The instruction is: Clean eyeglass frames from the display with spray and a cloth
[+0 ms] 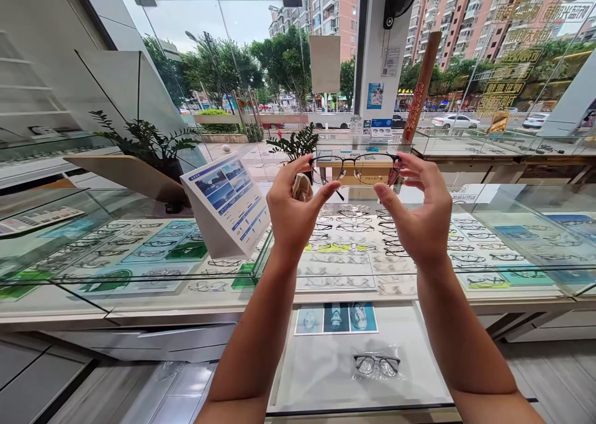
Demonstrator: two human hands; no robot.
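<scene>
A pair of thin dark-framed eyeglasses (354, 161) is held up in the air above the glass display counter. My left hand (298, 203) pinches its left end between thumb and fingers. At the right end, my right hand (419, 207) has its fingers on the frame and its thumb below the right lens. One temple arm points down beside my left thumb. Below, between my forearms, a second pair of black glasses (376, 365) lies in a clear plastic bag in an open white drawer (321, 380).
The glass counter (153, 275) holds rows of eyeglasses. On it stand a white sign with blue print (230, 203) and, further left, a tilted board (121, 172) by a plant (149, 141). A photo card (336, 318) lies in the drawer.
</scene>
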